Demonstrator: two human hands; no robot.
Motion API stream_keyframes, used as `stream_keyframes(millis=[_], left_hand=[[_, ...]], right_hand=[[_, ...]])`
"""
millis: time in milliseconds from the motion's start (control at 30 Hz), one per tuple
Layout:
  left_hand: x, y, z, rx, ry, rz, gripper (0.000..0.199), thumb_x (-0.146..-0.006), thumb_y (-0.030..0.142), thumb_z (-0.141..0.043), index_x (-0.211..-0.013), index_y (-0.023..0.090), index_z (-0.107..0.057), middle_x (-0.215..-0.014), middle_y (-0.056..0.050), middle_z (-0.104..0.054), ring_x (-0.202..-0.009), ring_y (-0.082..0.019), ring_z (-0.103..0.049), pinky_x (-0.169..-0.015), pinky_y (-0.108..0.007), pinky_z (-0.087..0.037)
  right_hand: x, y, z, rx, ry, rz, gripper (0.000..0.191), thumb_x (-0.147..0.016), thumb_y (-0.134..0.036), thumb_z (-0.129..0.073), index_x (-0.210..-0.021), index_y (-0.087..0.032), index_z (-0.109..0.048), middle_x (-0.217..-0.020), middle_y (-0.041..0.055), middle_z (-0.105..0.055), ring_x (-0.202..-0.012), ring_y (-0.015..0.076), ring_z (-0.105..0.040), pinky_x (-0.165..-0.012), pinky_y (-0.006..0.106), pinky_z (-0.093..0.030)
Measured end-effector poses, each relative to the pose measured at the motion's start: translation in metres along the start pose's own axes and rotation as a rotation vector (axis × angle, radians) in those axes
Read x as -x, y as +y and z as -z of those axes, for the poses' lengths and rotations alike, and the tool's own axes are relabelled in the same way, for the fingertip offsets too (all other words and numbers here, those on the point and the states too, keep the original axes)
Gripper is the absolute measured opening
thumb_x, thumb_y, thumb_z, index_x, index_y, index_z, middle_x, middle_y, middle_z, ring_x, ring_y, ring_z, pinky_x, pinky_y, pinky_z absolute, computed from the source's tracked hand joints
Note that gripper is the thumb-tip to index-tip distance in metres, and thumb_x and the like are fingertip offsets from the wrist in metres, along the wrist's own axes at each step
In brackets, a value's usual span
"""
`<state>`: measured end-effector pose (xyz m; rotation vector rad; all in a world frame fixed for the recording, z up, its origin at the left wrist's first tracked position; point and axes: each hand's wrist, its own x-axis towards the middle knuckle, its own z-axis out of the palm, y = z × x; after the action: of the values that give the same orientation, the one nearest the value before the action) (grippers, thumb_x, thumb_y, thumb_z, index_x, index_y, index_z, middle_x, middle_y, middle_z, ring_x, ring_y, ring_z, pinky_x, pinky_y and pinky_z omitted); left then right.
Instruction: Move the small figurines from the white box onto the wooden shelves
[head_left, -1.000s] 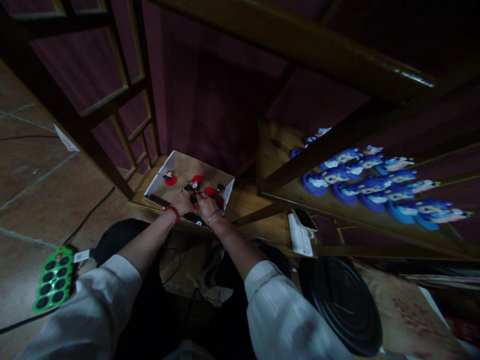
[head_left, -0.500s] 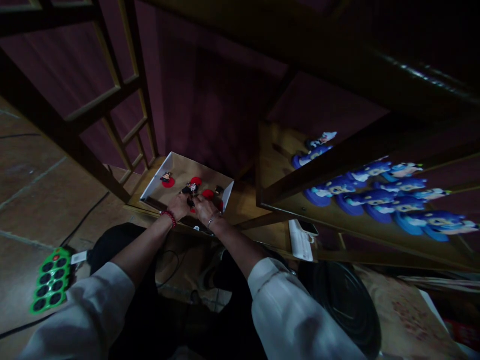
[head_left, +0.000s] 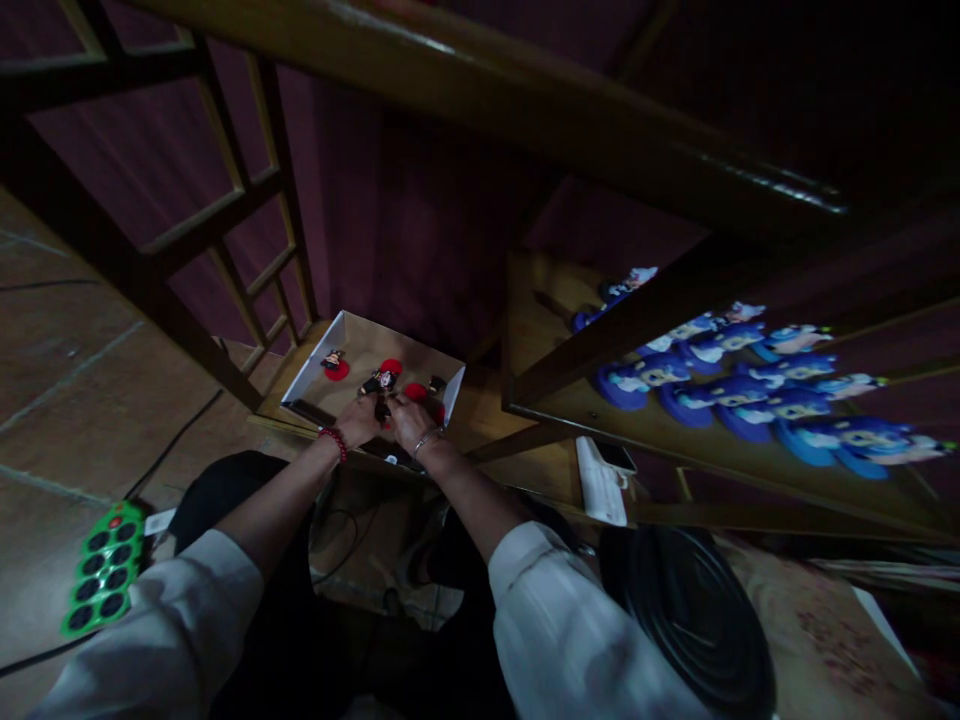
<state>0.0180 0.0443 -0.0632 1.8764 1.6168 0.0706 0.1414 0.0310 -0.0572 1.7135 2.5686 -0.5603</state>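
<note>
Both hands meet inside a shallow white-walled box point(head_left: 307, 370) on the low wooden shelf. My left hand point(head_left: 358, 421), with a red bead bracelet on its wrist, has its fingers closed on something small and dark. My right hand point(head_left: 409, 423), wearing a thin bracelet, pinches at the same spot; what lies between the fingers is too small to make out. Just beyond the fingertips is a black-and-white figurine point(head_left: 385, 380) beside a red disc point(head_left: 391, 367). Another small figurine point(head_left: 332, 359) with a red disc point(head_left: 337, 371) lies at the box's left, and a red disc point(head_left: 415, 392) at its right.
Several blue figurines point(head_left: 721, 345) stand on the raised wooden shelf point(head_left: 547, 395) at right. A phone point(head_left: 617, 457) lies on white paper point(head_left: 601, 487). Green power strip point(head_left: 105, 568) on the floor at left; black round object point(head_left: 694, 610) at lower right. Wooden bars cross above.
The view has shifted slightly, so the upper beam and right shelf appear moved. Both hands stay together in the box with little visible change.
</note>
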Motion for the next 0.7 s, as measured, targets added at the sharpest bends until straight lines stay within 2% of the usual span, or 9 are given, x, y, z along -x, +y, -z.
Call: stream_keyframes(millis=[167,300,467,700], left_hand=[[0.0020,-0.0006,0.0008,0.067,0.007,-0.008,0.026,-0.067,0.013,-0.051,-0.093,0.015,-0.055,-0.081,-0.004,-0.063,-0.079,-0.015,-0.059,-0.061,-0.019,-0.041],[-0.0007,-0.0013,-0.0012,0.033,0.036,0.004,0.027,-0.066,0.011,-0.052,-0.093,0.015,-0.056,-0.083,-0.005,-0.063,-0.079,-0.015,-0.059,-0.061,-0.019,-0.041],[-0.0047,-0.0062,-0.0035,0.016,0.085,-0.068,0.021,-0.067,0.013,-0.053,-0.087,0.015,-0.058,-0.085,-0.006,-0.063,-0.080,-0.015,-0.058,-0.064,-0.019,-0.040],[-0.0060,-0.0086,-0.0018,0.058,0.065,-0.028,0.020,-0.064,0.017,-0.057,-0.084,0.016,-0.061,-0.081,-0.004,-0.064,-0.074,-0.013,-0.058,-0.061,-0.019,-0.040]], right_hand=[[-0.0012,0.0011,-0.0042,-0.019,0.014,-0.012,0.025,-0.081,-0.012,-0.041,-0.104,-0.011,-0.052,-0.104,0.0117,-0.054,-0.092,0.0174,-0.055,-0.079,0.027,-0.044],[-0.0002,-0.0005,-0.0035,-0.015,0.003,-0.034,0.026,-0.081,-0.012,-0.042,-0.106,-0.011,-0.050,-0.107,0.0127,-0.053,-0.091,0.0172,-0.055,-0.078,0.027,-0.044],[0.0014,-0.0022,-0.0013,0.003,0.009,-0.042,0.025,-0.083,-0.014,-0.041,-0.106,-0.013,-0.050,-0.108,0.0121,-0.052,-0.090,0.0169,-0.056,-0.077,0.027,-0.045],[-0.0006,-0.0002,-0.0038,-0.007,0.010,-0.021,0.024,-0.082,-0.016,-0.044,-0.105,-0.012,-0.051,-0.107,0.0121,-0.052,-0.092,0.0166,-0.055,-0.079,0.026,-0.044]])
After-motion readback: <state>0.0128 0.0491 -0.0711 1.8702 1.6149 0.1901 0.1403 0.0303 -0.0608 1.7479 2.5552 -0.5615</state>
